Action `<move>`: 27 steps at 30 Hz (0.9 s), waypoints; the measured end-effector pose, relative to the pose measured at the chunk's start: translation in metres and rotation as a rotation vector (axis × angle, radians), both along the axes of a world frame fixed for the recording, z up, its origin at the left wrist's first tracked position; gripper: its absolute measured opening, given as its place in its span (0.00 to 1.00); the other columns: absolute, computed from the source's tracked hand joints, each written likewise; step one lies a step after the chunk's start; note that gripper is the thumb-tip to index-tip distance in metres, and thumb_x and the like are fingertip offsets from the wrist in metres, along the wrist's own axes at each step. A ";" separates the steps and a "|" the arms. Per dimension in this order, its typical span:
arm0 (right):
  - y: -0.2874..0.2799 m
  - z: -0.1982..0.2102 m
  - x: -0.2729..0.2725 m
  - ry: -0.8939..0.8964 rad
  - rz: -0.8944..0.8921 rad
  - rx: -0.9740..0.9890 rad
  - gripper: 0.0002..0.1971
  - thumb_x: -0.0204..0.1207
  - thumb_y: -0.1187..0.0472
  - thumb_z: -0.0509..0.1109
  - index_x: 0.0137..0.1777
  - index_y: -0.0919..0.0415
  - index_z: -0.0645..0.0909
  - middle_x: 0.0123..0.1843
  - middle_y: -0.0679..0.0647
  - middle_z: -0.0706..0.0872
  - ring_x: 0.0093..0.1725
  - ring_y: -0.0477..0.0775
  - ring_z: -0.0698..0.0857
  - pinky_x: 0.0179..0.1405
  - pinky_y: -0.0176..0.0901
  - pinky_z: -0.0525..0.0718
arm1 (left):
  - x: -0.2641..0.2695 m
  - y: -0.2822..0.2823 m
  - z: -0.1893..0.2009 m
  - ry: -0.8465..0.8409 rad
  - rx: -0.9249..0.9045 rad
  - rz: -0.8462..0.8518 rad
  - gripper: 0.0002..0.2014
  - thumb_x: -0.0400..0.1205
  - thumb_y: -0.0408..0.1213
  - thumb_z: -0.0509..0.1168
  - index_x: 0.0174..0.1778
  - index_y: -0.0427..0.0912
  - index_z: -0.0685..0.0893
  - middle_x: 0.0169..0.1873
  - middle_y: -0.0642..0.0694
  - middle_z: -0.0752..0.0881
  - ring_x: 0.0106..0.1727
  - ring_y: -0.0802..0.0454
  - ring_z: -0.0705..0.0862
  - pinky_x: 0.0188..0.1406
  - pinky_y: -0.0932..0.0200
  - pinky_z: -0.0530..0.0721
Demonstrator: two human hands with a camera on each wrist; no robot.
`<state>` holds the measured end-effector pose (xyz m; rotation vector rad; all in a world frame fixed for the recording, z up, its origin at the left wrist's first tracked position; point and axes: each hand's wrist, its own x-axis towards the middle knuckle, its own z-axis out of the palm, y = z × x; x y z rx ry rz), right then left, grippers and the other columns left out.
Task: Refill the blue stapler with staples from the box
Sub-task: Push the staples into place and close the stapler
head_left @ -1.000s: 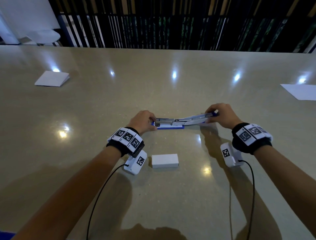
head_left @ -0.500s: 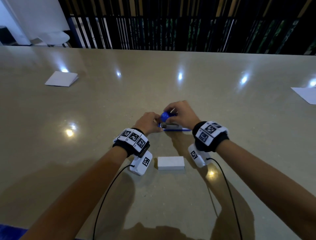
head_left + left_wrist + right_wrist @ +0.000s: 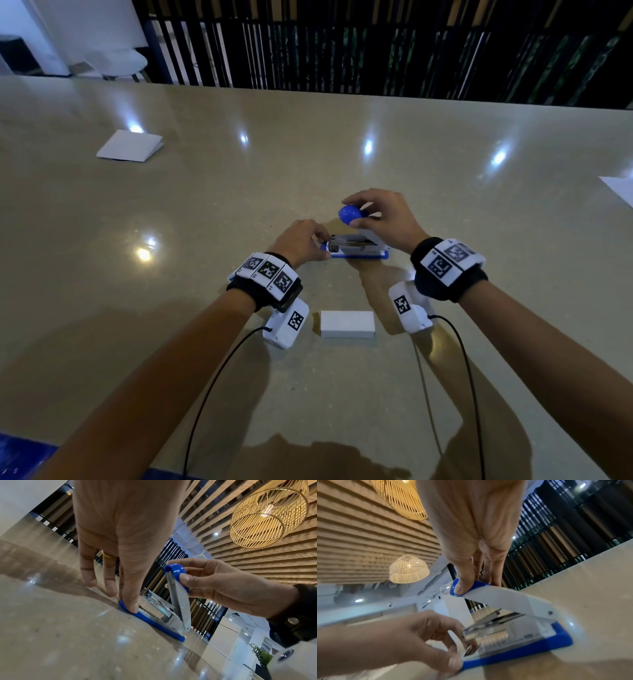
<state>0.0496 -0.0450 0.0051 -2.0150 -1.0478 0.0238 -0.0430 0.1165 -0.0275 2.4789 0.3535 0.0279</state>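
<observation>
Beige table (image 3: 445,308): white box (image 3: 347,324) near blue stapler (image 3: 356,251).

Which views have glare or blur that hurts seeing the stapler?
Head view: ceiling-light glare spots on the table, none on the stapler, which is sharp but small. Left wrist: stapler crisp, near tabletop soft. Right wrist: overall blur, edges smeared; right hand washed out.

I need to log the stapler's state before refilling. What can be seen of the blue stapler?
The blue stapler lies on the beige table, its blue base flat. The pale grey top arm with a blue tip is swung up on the rear hinge, baring the metal staple channel. The right hand pinches the raised tip; the left hand holds down the base's front end.
</observation>
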 end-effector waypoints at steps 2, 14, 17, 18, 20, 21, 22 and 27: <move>-0.009 0.003 0.000 -0.002 0.010 0.032 0.18 0.69 0.73 0.75 0.59 0.67 0.85 0.55 0.63 0.88 0.52 0.53 0.85 0.56 0.41 0.85 | 0.000 0.000 -0.001 -0.003 -0.005 -0.002 0.16 0.73 0.36 0.77 0.56 0.41 0.86 0.56 0.43 0.86 0.50 0.45 0.87 0.48 0.54 0.82; -0.047 -0.005 0.013 0.125 0.059 0.215 0.16 0.76 0.74 0.67 0.62 0.60 0.82 0.63 0.63 0.82 0.61 0.57 0.83 0.59 0.38 0.80 | 0.005 -0.003 -0.001 0.038 0.117 -0.080 0.18 0.75 0.40 0.75 0.60 0.41 0.84 0.59 0.43 0.82 0.53 0.47 0.81 0.47 0.57 0.76; -0.047 -0.006 0.012 0.094 0.063 0.212 0.16 0.76 0.74 0.67 0.60 0.60 0.82 0.61 0.63 0.83 0.61 0.57 0.83 0.61 0.41 0.82 | 0.005 -0.010 0.003 -0.050 0.079 -0.140 0.24 0.75 0.45 0.74 0.66 0.43 0.80 0.61 0.44 0.81 0.59 0.47 0.81 0.55 0.54 0.80; -0.047 -0.006 0.013 0.092 0.056 0.219 0.15 0.76 0.74 0.68 0.60 0.61 0.82 0.61 0.63 0.83 0.61 0.58 0.83 0.61 0.42 0.82 | 0.007 -0.014 0.005 -0.103 0.072 -0.162 0.24 0.75 0.45 0.74 0.65 0.42 0.81 0.59 0.44 0.82 0.58 0.47 0.81 0.55 0.53 0.80; -0.048 -0.007 0.013 0.099 0.042 0.235 0.15 0.75 0.75 0.68 0.60 0.64 0.83 0.60 0.63 0.83 0.61 0.58 0.83 0.61 0.42 0.82 | 0.011 -0.022 0.007 -0.191 0.079 -0.197 0.20 0.77 0.44 0.72 0.63 0.40 0.83 0.55 0.43 0.84 0.54 0.46 0.82 0.50 0.56 0.79; -0.049 -0.006 0.013 0.103 0.042 0.239 0.15 0.75 0.75 0.68 0.60 0.65 0.83 0.60 0.63 0.83 0.60 0.58 0.83 0.61 0.43 0.82 | 0.013 -0.025 0.009 -0.228 0.083 -0.212 0.20 0.78 0.44 0.71 0.63 0.39 0.84 0.54 0.42 0.85 0.54 0.46 0.83 0.50 0.58 0.77; -0.050 -0.006 0.014 0.105 0.045 0.239 0.15 0.75 0.75 0.68 0.61 0.65 0.82 0.60 0.64 0.83 0.60 0.59 0.83 0.61 0.43 0.82 | 0.016 -0.028 0.010 -0.259 0.087 -0.221 0.19 0.79 0.43 0.70 0.64 0.39 0.84 0.54 0.43 0.85 0.54 0.47 0.83 0.51 0.59 0.77; -0.050 -0.008 0.013 0.104 0.062 0.245 0.14 0.76 0.74 0.68 0.61 0.67 0.82 0.59 0.65 0.82 0.59 0.56 0.83 0.59 0.38 0.81 | 0.023 -0.033 0.015 -0.343 0.135 -0.285 0.12 0.83 0.36 0.66 0.58 0.37 0.89 0.48 0.41 0.88 0.46 0.47 0.84 0.46 0.57 0.79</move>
